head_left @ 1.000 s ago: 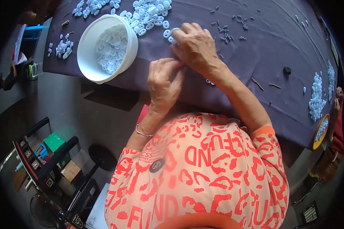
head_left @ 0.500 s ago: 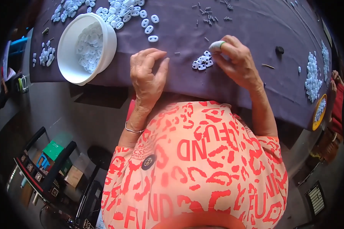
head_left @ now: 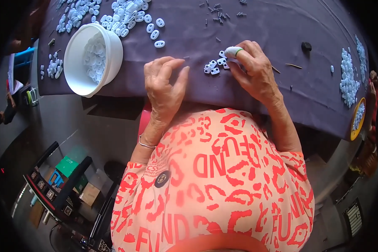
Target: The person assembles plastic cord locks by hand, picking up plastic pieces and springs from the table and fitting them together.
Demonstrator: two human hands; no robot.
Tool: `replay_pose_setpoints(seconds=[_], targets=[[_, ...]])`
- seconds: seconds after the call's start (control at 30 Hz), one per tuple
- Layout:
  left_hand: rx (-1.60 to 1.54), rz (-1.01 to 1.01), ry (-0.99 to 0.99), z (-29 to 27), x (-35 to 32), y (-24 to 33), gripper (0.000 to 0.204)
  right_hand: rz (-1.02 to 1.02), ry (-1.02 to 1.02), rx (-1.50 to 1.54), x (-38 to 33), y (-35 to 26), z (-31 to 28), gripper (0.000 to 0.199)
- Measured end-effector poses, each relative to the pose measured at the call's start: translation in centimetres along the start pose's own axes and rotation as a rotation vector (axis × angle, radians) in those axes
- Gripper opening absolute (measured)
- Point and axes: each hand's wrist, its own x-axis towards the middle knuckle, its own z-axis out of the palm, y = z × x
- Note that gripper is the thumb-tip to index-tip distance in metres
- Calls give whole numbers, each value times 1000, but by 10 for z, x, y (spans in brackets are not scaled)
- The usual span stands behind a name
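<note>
My left hand (head_left: 164,82) is held over the purple-grey cloth with thumb and forefinger apart. A small dark grey rod-like piece (head_left: 186,57) lies by those fingertips. On the right, my right hand (head_left: 255,69) bends over a small cluster of white two-holed plastic pieces (head_left: 211,67). Its forefinger wears a white finger cover (head_left: 232,52) with a green band. Thumb and forefinger are apart beside the cluster, with nothing visible between them.
A white tub (head_left: 112,59) of white pieces stands at the left, near a heap of oval two-holed pieces (head_left: 124,17). Several grey rod-like pieces (head_left: 217,8) lie farther back. At right are a black lump (head_left: 306,46), a pile of pale pieces (head_left: 348,80) and a yellow dish (head_left: 354,133).
The view has shifted slightly. My right hand has moved a little left and toward the cluster, whose pieces look more spread out. My left hand stays about where it was, fingers apart.
</note>
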Motion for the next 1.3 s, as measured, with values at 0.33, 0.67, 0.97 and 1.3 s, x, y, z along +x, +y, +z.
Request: replay_pose_setpoints(seconds=[0.33,0.67,0.97,1.3], targets=[[88,-47,-35,-10,0,-6,20,-51,-188,-218,10,-5,5,20],[74,25,-120,2,22,-5,13,143,56,237,-1,5,-4,15],[-174,-128,-87,-2,19,3,9,741,-11,1315,-6,1,-10,10],[-719,-607,-298,-2,16,21,11,804,-60,1515,-8,1,-10,11]])
